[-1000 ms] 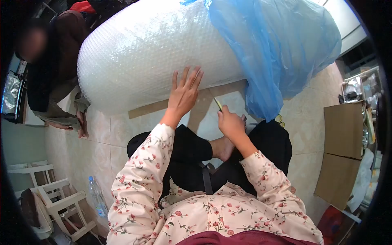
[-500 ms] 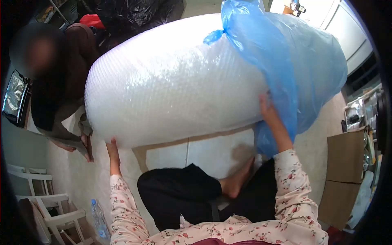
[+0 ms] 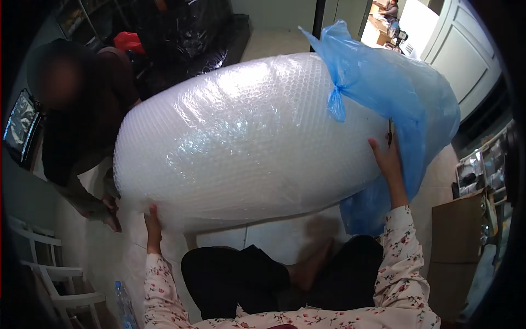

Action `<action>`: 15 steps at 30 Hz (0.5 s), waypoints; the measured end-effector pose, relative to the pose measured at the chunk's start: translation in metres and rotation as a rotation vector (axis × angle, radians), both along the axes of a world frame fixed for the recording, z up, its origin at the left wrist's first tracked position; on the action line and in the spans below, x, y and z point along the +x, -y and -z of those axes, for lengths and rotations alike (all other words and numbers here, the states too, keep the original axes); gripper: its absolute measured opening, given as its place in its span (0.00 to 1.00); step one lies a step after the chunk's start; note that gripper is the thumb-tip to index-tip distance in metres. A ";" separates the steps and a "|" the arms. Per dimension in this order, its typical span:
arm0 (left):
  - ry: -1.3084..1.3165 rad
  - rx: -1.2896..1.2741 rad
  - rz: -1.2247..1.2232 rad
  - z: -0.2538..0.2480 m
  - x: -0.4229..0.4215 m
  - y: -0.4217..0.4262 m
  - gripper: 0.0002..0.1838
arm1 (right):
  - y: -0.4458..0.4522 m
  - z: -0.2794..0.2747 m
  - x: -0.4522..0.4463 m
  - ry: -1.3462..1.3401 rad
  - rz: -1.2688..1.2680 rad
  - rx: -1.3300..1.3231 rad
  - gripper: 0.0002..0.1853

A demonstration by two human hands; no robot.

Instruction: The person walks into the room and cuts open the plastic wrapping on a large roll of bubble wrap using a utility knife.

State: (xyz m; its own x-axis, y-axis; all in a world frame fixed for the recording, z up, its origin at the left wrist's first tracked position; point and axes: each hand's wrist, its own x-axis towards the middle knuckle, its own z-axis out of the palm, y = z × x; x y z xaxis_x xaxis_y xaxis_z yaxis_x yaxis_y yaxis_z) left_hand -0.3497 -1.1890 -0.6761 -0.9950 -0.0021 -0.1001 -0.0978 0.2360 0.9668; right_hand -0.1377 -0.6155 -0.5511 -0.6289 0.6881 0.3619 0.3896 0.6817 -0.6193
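Observation:
A large roll of bubble wrap (image 3: 246,142) lies across the floor in front of my crossed legs. A blue plastic bag (image 3: 378,82), knotted at the front, covers its right end. My left hand (image 3: 153,227) grips the roll's lower left edge, thumb up and other fingers hidden by the wrap. My right hand (image 3: 389,162) rests against the roll beside the bag's edge, its thumb apart. A thin dark object with a gold-coloured edge (image 3: 390,131) is at its fingers; its kind is unclear.
Another person (image 3: 82,109) crouches at the left end, hands low by the roll. Black plastic (image 3: 181,33) is behind. A water bottle (image 3: 124,304) and white chair frames (image 3: 71,296) stand at the lower left, a cardboard box (image 3: 457,233) at the right.
My right hand has moved right along the roll, and the thin dark object now shows at its fingers. The roll and blue knot sit lower in view; the knot is also farther right.

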 end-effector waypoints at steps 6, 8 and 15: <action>-0.048 -0.212 -0.035 -0.076 0.042 -0.018 0.40 | -0.004 -0.003 -0.003 0.042 -0.016 0.140 0.26; -0.079 -0.223 -0.033 -0.097 0.033 -0.030 0.42 | 0.006 -0.005 -0.004 0.000 -0.071 0.200 0.23; 0.062 0.035 0.057 -0.127 0.025 -0.045 0.44 | 0.029 -0.025 -0.003 0.016 -0.207 0.231 0.27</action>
State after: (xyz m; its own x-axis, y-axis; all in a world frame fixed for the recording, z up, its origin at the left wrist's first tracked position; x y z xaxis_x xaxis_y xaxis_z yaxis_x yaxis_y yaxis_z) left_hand -0.3251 -1.1441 -0.5489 -0.9852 0.0588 -0.1607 -0.1452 0.2093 0.9670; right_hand -0.1410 -0.6444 -0.5263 -0.7539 0.4454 0.4831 0.2359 0.8697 -0.4336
